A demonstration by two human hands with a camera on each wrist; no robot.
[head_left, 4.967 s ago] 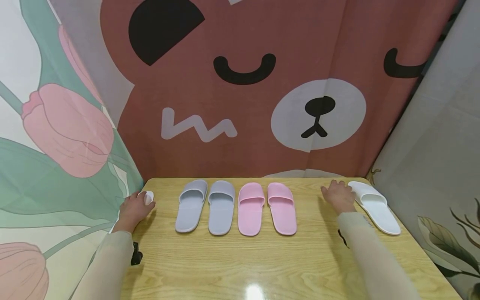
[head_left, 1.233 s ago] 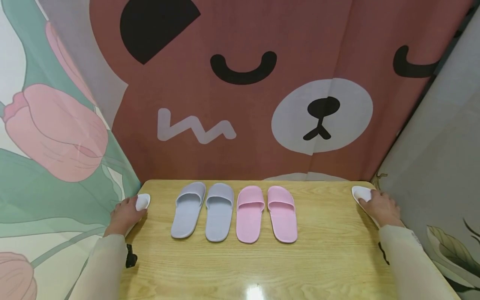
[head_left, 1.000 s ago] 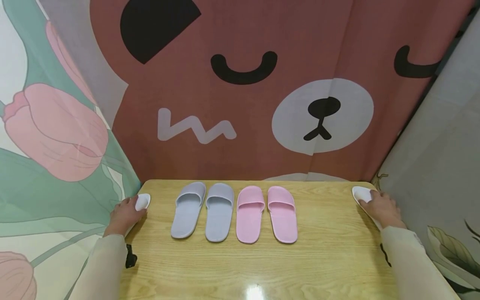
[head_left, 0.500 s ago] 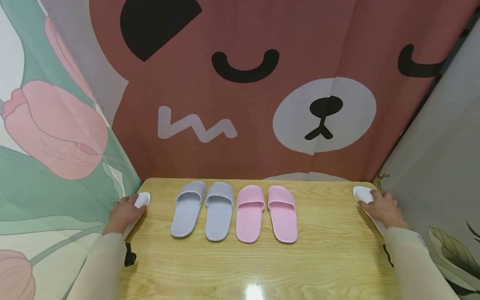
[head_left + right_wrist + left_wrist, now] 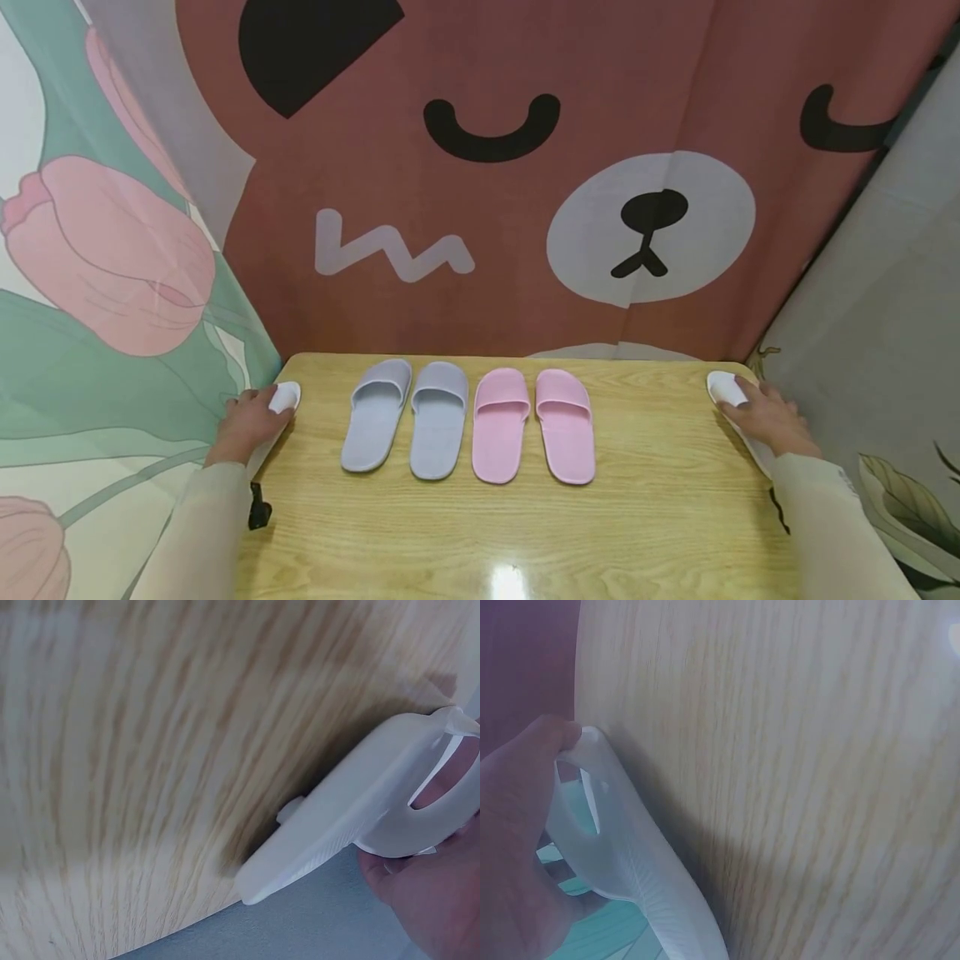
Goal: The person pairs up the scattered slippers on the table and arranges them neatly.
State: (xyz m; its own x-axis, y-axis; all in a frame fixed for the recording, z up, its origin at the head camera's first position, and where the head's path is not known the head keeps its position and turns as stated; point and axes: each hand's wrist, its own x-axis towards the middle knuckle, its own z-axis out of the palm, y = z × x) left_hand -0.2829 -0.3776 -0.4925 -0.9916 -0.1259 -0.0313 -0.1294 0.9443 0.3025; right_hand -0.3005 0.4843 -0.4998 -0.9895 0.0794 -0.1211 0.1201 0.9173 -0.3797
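At the table's left edge my left hand (image 5: 247,423) grips a white slipper (image 5: 285,398) by its strap end. In the left wrist view that slipper (image 5: 679,915) leans on its side, with the thumb at its toe. My right hand (image 5: 771,419) holds another white slipper (image 5: 724,388) at the right edge. The right wrist view shows this slipper (image 5: 330,814) tilted, its sole towards the table and the fingers about the strap. Palms and forearms partly hide both white slippers in the head view.
Between the hands lie a grey pair, the left slipper (image 5: 372,433) and right slipper (image 5: 437,437), and a pink pair, the left slipper (image 5: 498,442) and right slipper (image 5: 567,442). Printed curtains (image 5: 480,317) stand behind and on both sides of the wooden table (image 5: 420,533).
Five seconds ago my right hand was at the inner side of the right white slipper, which lay flat; now it grips that slipper, tilted. The left hand keeps its hold. Little differs over the last second.
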